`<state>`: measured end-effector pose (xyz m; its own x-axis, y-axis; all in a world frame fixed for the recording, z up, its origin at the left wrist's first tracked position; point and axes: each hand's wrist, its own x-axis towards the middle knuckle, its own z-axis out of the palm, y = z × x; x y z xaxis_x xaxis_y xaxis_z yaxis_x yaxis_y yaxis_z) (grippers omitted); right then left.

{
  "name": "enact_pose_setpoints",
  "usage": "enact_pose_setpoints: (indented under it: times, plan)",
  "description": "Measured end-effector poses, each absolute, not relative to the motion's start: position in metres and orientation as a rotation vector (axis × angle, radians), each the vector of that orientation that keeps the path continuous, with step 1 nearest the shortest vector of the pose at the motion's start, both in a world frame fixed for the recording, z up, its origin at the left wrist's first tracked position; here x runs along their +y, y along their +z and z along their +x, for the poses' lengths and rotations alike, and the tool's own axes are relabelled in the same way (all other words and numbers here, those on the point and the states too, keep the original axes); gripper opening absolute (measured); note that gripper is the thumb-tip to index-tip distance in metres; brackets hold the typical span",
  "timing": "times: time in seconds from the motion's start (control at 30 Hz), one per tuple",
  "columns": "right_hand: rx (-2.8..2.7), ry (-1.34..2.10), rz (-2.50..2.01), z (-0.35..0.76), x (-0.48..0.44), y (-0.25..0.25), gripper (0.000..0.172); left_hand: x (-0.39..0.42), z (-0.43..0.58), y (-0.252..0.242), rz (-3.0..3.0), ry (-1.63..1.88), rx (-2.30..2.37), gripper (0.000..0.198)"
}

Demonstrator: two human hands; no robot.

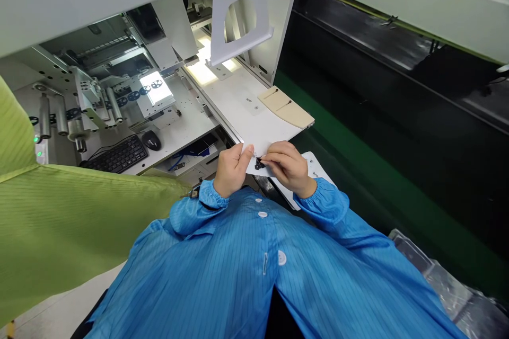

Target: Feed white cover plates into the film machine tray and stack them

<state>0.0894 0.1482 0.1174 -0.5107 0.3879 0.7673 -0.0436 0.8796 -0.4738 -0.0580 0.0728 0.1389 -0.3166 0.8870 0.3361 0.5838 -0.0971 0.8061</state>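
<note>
My left hand is closed at the near end of a long white board. Its thumb lies over the board's edge, and what its curled fingers hold is hidden. Across from it, my right hand pinches at a cluster of small black parts that shows between the two hands. The exact shape of these parts is too small to make out. A cream panel with two small dark pieces on it lies on the board's right side.
At left, a machine with rollers carries a strip of black discs. A keyboard and a mouse rest on its shelf. A white bracket hangs above the board. Someone's green sleeve is close on the left; clear plastic lies at lower right.
</note>
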Motion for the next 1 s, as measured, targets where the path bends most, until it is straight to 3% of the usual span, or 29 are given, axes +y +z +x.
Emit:
enact_pose_setpoints:
  times: [0.13,0.53,0.7,0.8,1.0]
  plan:
    - [-2.009,0.631,-0.347,0.088,0.144,0.127,0.008,0.071,-0.056,0.141,1.737,1.414,1.915,0.038]
    - [-2.159,0.354,-0.187,0.083,0.151,0.12,0.01,0.071,-0.053,0.145,1.694,1.385,1.841,0.043]
    - [-2.099,0.466,-0.132,0.089,0.154,0.122,0.007,0.072,-0.06,0.144,1.581,1.36,1.836,0.046]
    - [-2.08,0.565,-0.237,0.091,0.155,0.128,0.014,0.072,-0.06,0.144,1.607,1.372,1.859,0.045]
    - [-2.205,0.54,-0.216,0.087,0.156,0.135,0.008,0.073,-0.058,0.146,1.713,1.361,1.851,0.042]
